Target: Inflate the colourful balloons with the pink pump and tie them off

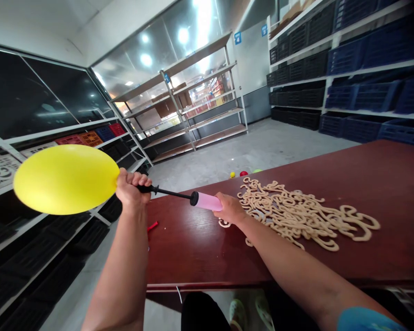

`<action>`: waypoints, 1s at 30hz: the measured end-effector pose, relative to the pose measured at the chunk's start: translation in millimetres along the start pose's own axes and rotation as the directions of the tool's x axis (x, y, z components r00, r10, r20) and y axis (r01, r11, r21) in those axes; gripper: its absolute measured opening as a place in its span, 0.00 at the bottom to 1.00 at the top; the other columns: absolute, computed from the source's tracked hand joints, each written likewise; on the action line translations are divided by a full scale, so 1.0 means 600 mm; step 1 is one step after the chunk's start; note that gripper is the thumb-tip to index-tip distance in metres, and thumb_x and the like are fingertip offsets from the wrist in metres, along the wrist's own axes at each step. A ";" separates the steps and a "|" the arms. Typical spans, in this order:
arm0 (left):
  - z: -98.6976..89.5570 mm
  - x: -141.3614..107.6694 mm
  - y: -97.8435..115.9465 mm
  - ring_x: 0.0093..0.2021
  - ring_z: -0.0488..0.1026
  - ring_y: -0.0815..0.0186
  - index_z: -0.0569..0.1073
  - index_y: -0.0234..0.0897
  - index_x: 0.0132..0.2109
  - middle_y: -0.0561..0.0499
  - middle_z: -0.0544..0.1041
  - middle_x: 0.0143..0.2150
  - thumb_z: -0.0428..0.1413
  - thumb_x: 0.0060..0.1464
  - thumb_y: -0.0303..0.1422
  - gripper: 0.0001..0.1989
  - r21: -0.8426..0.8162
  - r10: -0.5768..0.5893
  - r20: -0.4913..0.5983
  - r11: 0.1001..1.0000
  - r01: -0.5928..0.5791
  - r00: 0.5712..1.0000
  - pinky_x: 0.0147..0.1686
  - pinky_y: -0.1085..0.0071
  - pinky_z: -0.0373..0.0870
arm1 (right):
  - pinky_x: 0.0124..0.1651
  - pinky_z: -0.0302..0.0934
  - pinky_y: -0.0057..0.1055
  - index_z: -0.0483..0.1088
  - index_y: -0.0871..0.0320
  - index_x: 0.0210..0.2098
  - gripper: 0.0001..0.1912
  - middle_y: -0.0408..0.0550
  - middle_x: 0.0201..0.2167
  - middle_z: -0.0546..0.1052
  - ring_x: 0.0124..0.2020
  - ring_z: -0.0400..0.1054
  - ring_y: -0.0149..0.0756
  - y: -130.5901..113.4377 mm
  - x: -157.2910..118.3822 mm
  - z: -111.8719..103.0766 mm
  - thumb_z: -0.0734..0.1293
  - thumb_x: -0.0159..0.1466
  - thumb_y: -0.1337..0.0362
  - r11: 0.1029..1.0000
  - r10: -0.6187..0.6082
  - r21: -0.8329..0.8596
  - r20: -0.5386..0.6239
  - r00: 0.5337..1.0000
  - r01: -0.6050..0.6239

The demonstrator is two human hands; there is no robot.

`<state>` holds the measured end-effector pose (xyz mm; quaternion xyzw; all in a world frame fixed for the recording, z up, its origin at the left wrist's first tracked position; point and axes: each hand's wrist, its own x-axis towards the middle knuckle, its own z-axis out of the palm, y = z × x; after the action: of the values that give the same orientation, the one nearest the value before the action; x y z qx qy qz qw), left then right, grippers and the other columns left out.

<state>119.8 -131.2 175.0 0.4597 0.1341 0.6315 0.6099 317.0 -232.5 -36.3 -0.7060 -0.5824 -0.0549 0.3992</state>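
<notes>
A large inflated yellow balloon (65, 179) stretches out to the left, its neck end at my left hand (131, 186). The fingers of that hand are wrapped round the black end of a hand pump, right beside the balloon's neck. From there the pump's thin black rod (175, 193) runs to a black collar and the pink barrel of the balloon pump (209, 202), pulled well apart. My right hand (230, 208) is closed round the barrel's far end, above the table. Its fingers are partly hidden by the back of the hand.
Many beige curled strips (296, 214) lie heaped on the dark red table (193, 257). A small red piece (152, 226), perhaps a deflated balloon, rests near its left edge. A red ball-like object (244, 174) shows beyond the far edge. Shelves with crates (376, 96) line the room.
</notes>
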 end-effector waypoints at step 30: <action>0.037 -0.038 -0.023 0.13 0.48 0.76 0.42 0.37 0.20 0.59 0.44 0.14 0.53 0.48 0.40 0.25 0.030 -0.024 0.043 0.999 0.023 0.999 0.14 0.76 0.48 | 0.32 0.52 0.29 0.62 0.55 0.38 0.17 0.46 0.31 0.73 0.32 0.67 0.36 -0.009 -0.007 0.001 0.65 0.50 0.58 1.000 0.014 -0.029 0.026 1.000 -0.013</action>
<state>141.3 -157.3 167.2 0.4807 0.1355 0.6121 0.6130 310.9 -235.5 -36.4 -0.7162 -0.5819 -0.0513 0.3819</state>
